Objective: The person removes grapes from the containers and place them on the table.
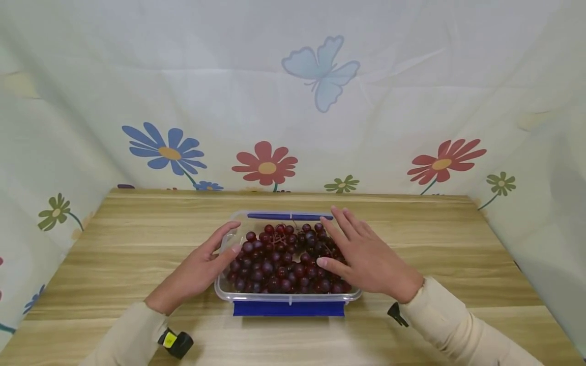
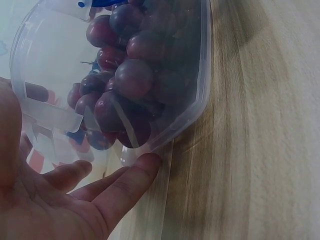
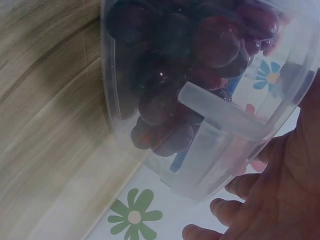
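Before you stretches a wood-grained table (image 1: 137, 244), its streaks running side to side, with a pale sheen along its near part. Behind it and on both sides of you hangs a creased whitish cloth (image 1: 206, 96). You can see its printed light-blue butterfly (image 1: 324, 76) high up, and lower down a large blue flower (image 1: 169, 152), two red flowers (image 1: 267, 168) and smaller green flowers (image 1: 342, 185).
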Motion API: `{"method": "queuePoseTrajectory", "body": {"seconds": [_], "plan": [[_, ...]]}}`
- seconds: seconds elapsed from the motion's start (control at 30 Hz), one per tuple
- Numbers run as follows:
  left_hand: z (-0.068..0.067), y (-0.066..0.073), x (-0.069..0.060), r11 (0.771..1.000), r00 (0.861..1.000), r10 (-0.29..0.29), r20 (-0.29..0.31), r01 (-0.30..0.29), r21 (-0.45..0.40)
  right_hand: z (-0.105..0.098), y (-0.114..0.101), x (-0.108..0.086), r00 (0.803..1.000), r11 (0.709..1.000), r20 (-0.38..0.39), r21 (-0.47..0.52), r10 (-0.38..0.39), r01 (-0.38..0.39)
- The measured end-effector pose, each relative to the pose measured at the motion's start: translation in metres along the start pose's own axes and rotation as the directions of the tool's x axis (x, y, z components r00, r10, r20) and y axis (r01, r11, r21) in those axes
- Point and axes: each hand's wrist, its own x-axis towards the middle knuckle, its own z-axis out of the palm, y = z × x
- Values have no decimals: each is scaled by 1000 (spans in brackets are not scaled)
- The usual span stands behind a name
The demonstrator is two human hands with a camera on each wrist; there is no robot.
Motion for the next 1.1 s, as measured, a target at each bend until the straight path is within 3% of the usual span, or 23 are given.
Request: {"method": "queuePoseTrajectory", "body": {"seconds": [1.1], "plan": [[1,-3,1,1000,1000,25,-10,-25,-10,-15,-22,9,985,980,76,-117,-152,160]]}}
